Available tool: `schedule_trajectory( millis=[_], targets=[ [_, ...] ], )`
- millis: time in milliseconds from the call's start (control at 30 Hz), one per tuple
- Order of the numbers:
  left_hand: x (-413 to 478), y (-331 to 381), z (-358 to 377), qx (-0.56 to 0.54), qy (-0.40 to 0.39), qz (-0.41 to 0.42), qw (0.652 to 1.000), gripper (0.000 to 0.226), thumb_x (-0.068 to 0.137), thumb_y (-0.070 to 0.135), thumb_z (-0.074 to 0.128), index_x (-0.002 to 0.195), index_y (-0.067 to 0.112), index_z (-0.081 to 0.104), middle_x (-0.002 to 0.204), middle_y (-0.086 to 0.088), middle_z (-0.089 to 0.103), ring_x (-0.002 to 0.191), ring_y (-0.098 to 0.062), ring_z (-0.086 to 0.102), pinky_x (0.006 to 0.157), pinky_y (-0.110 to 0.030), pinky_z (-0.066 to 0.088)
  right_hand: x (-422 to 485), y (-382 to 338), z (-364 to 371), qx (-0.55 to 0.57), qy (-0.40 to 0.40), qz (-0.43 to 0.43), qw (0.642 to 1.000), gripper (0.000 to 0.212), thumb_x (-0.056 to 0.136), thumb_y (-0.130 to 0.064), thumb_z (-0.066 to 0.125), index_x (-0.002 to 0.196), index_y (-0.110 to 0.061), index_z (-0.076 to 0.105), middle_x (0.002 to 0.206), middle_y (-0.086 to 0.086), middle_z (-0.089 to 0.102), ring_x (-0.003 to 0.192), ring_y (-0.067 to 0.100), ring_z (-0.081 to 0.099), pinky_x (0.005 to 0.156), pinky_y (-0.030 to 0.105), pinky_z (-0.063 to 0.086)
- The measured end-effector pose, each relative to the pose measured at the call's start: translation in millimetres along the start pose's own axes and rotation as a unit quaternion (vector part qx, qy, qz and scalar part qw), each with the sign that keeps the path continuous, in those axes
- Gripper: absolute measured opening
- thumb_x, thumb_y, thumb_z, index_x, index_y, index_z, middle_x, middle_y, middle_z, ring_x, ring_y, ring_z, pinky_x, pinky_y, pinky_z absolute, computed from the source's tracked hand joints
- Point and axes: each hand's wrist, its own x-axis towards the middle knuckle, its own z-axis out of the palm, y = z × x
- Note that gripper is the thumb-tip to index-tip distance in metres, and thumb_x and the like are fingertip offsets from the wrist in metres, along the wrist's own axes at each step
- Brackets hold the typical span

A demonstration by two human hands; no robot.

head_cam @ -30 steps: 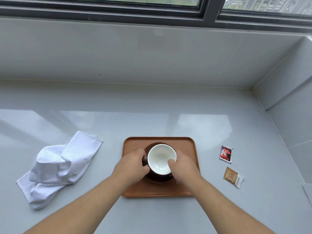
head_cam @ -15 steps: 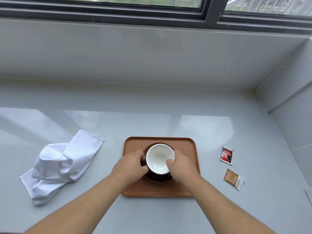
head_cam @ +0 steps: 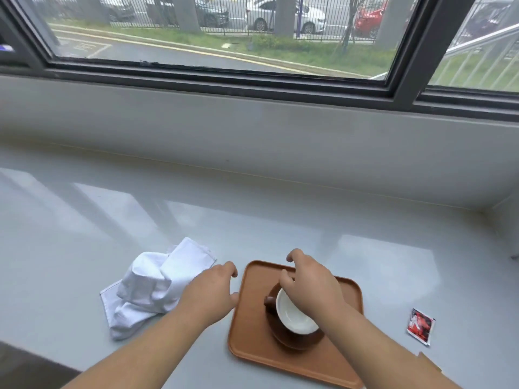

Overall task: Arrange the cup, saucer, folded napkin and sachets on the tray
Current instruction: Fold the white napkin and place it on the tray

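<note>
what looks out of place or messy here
The white napkin lies crumpled on the counter left of the tray, not folded. The red sachet sits off the tray too, to its right.

Soft daylight, wide-angle warp, slight blur

Even daylight comes through the window [head_cam: 219,32] beyond the hands and falls on the glossy counter [head_cam: 252,220], which carries pale reflected panes ahead of the left hand [head_cam: 209,290] and to the far side of the right hand [head_cam: 309,279]. Shadows are faint, only a soft dark rim under the tray [head_cam: 252,332] near the hands. The window frame bows and tilts toward the edges. Fingertips and the street outside look slightly smeared.
</note>
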Motion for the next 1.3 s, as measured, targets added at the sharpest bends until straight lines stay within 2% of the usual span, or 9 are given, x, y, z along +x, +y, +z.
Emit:
schedule_trajectory(
  millis=[133,267,367,533,633,833,967,1133,1300],
  targets=[
    [-7.8,-46.4,-24.0,0.048,0.064,-0.064,0.995,0.035,0.089,0.043,0.063,0.119,0.025,0.057,0.111,0.005,0.062,0.100,-0.018,0.060,0.070,-0.033,0.050,15.3,-66.3,29.6,-0.008,-0.068,-0.125,0.990,0.036,0.092,-0.036,0.047,0.126,-0.027,0.056,0.119,-0.003,0.066,0.104,0.023,0.063,0.079,0.038,0.053],
    [-18.7,-97.2,-35.0,0.063,0.068,-0.127,0.987,0.030,0.088,0.044,0.061,0.110,0.023,0.061,0.101,0.005,0.067,0.089,-0.018,0.066,0.069,-0.036,0.058,17.8,-122.1,76.2,-0.036,-0.122,-0.230,0.965,0.040,0.093,-0.036,0.052,0.132,-0.027,0.051,0.124,0.000,0.059,0.112,0.025,0.056,0.079,0.039,0.051],
    [-20.3,-131.5,-32.3,0.052,0.051,-0.117,0.991,0.036,0.084,0.051,0.064,0.110,0.026,0.061,0.102,0.007,0.066,0.093,-0.018,0.065,0.073,-0.034,0.056,23.9,-150.0,105.5,-0.091,-0.128,-0.270,0.950,0.038,0.092,-0.028,0.055,0.129,-0.022,0.050,0.120,0.005,0.056,0.110,0.029,0.053,0.078,0.041,0.049],
    [-11.6,-175.8,-27.0,0.018,0.007,-0.058,0.998,0.047,0.077,0.058,0.069,0.114,0.032,0.056,0.108,0.009,0.057,0.104,-0.015,0.058,0.078,-0.033,0.053,37.1,-170.4,140.7,-0.189,-0.096,-0.265,0.941,0.050,0.083,-0.009,0.059,0.130,-0.019,0.047,0.119,0.007,0.051,0.105,0.032,0.049,0.075,0.036,0.038],
    [-2.5,-198.8,-26.0,0.013,-0.014,-0.029,0.999,0.052,0.074,0.058,0.069,0.117,0.033,0.052,0.110,0.010,0.055,0.105,-0.016,0.057,0.080,-0.035,0.053,45.5,-175.3,158.5,-0.225,-0.078,-0.261,0.936,0.056,0.078,-0.005,0.059,0.131,-0.019,0.045,0.121,0.008,0.050,0.106,0.033,0.049,0.078,0.038,0.041],
    [21.3,-230.7,-25.3,0.007,-0.036,0.016,0.999,0.060,0.072,0.063,0.065,0.123,0.035,0.051,0.111,0.010,0.058,0.103,-0.015,0.060,0.079,-0.035,0.052,59.4,-186.4,176.0,-0.246,-0.090,-0.216,0.941,0.036,0.085,-0.009,0.051,0.121,-0.017,0.051,0.118,0.009,0.055,0.107,0.034,0.051,0.083,0.040,0.041],
    [30.2,-236.8,-21.1,0.010,-0.029,0.031,0.999,0.070,0.064,0.076,0.055,0.121,0.035,0.050,0.105,0.010,0.063,0.098,-0.016,0.063,0.073,-0.035,0.050,63.2,-193.4,175.9,-0.219,-0.097,-0.207,0.949,0.039,0.081,-0.019,0.053,0.120,-0.020,0.052,0.115,0.004,0.055,0.105,0.031,0.050,0.086,0.038,0.043],
    [39.3,-234.7,-26.4,0.052,-0.032,0.046,0.997,0.053,0.073,0.063,0.052,0.116,0.032,0.051,0.072,0.010,0.052,0.070,-0.021,0.057,0.057,-0.035,0.035,63.7,-207.5,171.5,-0.216,-0.083,-0.199,0.952,0.027,0.088,-0.025,0.050,0.113,-0.018,0.057,0.108,0.005,0.058,0.101,0.030,0.051,0.084,0.039,0.043],
    [47.9,-241.4,-41.9,0.057,-0.037,0.065,0.996,0.026,0.086,0.044,0.046,0.109,0.031,0.051,0.070,0.008,0.044,0.070,-0.022,0.050,0.048,-0.029,0.022,68.2,-218.6,166.6,-0.225,-0.062,-0.203,0.951,0.016,0.097,-0.026,0.047,0.101,-0.016,0.059,0.101,0.006,0.060,0.096,0.031,0.053,0.077,0.038,0.039]
  ],
)
